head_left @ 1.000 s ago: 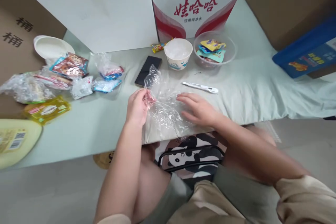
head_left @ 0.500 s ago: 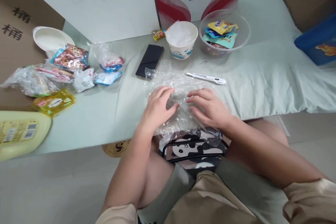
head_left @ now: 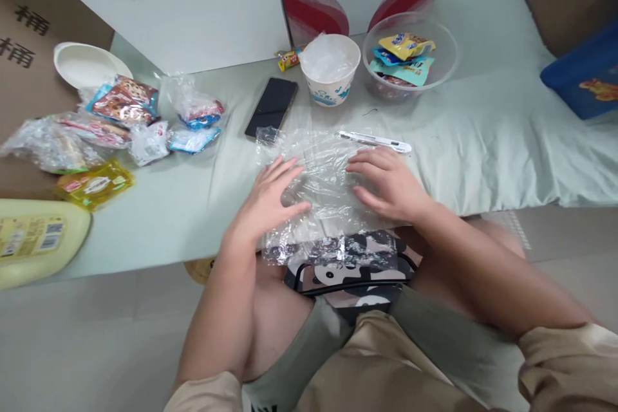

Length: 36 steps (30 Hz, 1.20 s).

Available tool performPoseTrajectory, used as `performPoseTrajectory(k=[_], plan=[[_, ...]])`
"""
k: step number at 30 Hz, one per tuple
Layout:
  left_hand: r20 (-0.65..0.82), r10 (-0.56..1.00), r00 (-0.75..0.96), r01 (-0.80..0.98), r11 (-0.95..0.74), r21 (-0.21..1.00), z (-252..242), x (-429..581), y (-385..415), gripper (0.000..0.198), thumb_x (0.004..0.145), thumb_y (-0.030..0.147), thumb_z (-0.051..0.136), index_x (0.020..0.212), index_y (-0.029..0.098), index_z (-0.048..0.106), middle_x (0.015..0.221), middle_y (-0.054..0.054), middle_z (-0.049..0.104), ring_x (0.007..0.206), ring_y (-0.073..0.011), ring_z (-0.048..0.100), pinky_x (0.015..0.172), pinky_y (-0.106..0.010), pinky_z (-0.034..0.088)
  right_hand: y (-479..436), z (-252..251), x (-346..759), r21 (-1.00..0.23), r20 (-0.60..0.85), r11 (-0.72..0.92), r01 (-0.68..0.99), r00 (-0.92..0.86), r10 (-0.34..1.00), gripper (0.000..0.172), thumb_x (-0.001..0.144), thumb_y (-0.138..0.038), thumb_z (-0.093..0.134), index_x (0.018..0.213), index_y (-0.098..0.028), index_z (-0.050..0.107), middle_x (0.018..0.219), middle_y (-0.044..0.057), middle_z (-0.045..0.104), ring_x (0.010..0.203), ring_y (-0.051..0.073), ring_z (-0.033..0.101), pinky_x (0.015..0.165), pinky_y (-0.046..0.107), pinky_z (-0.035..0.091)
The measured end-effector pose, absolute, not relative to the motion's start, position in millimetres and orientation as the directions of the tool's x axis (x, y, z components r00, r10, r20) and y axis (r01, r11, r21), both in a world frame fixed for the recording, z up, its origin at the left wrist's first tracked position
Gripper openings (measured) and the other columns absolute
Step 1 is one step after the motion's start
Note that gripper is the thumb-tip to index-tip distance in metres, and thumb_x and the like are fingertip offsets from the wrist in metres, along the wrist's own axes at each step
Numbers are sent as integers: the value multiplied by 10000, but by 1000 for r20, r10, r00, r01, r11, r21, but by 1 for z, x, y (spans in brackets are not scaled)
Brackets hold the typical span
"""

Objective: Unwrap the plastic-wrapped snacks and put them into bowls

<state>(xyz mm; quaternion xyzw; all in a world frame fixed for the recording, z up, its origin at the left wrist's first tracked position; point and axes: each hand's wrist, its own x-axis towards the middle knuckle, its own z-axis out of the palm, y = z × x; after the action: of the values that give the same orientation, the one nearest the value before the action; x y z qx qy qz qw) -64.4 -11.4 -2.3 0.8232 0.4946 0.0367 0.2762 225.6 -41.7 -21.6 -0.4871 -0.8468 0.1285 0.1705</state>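
A crinkled clear plastic bag (head_left: 323, 187) lies spread on the pale green cloth, its near end hanging over the edge above a panda-print bag (head_left: 333, 273). My left hand (head_left: 273, 196) rests on its left side with fingers spread. On its right side lies my right hand (head_left: 386, 187), fingers apart and slightly bent. Neither hand grips anything. Just beyond my right fingers is a white utility knife (head_left: 374, 141). A black phone (head_left: 271, 106) sits past the plastic's far left corner.
Behind stand a paper cup (head_left: 331, 71) with clear plastic in it and a clear bowl (head_left: 444, 67) of snack packets. Several wrapped snacks (head_left: 125, 100) and a white dish (head_left: 89, 64) lie left, near a yellow bottle (head_left: 43, 238). A water carton (head_left: 367, 6) stands at the back.
My left hand has moved left across the plastic, and the hands are farther apart. The plastic lies wider and flatter, its near end spread out more.
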Motion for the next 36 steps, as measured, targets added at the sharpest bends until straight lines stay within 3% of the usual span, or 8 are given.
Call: performPoseTrajectory(k=[6,10,16,21,24,27,32,36], plan=[[-179,879,442,775,-274,570,-10,-90,-4,696,746,353,839,1404,258,635,1611,-110,501,1582,-348,313,1274,-594,291,-35,-28,218,-410,168,461,787,-432,886,286,1013,-350,486,959,-220,735,1222,103,729,1175,304,641,1104,510,430],[-73,933,354,708,-216,672,-11,-99,-3,243,809,349,746,1023,245,796,1390,-103,695,1437,-322,538,1217,-530,410,-33,-26,225,-490,191,474,732,-440,878,290,1018,-333,457,908,-217,700,1145,112,746,1132,300,649,1051,502,458],[142,964,223,398,-224,890,8,-97,-14,129,754,360,777,702,245,751,875,-70,786,1077,-289,740,1058,-489,554,-43,-2,241,-855,66,299,424,-483,873,250,1013,-416,487,897,-207,564,846,75,746,769,188,691,718,329,521],[33,999,-21,93,-31,995,16,-84,-18,259,699,446,816,652,220,700,520,-1,616,473,-156,609,474,-287,531,-47,18,252,-990,-136,-98,99,-531,836,370,998,-587,538,901,-235,474,594,-44,596,477,104,556,474,240,432],[-158,981,-112,104,169,980,12,-75,-6,206,699,380,801,691,204,695,485,29,565,361,-99,484,332,-211,350,-39,15,256,-954,-295,-196,228,-581,759,330,985,-551,576,1054,-235,510,535,-78,573,394,93,484,403,229,353],[-259,955,-141,134,278,951,7,-70,6,134,714,290,773,721,192,683,520,25,574,395,-95,513,358,-197,375,-30,7,258,-897,-364,-128,423,-544,756,317,962,-467,596,1157,-221,547,539,-72,609,406,112,524,424,249,381],[-315,948,-52,55,318,947,4,-68,13,304,656,250,810,939,218,706,652,6,677,497,-127,626,413,-197,443,-26,1,259,-814,-341,-47,579,-410,846,333,945,-409,541,1206,-205,585,564,-49,651,432,140,567,498,294,442],[-281,947,-158,86,297,951,-2,-68,15,215,668,237,793,859,199,703,597,23,644,391,-72,490,338,-172,302,-29,3,267,-760,-332,-17,650,-366,869,292,928,-398,555,1146,-216,624,520,-63,617,399,137,535,502,296,426]])
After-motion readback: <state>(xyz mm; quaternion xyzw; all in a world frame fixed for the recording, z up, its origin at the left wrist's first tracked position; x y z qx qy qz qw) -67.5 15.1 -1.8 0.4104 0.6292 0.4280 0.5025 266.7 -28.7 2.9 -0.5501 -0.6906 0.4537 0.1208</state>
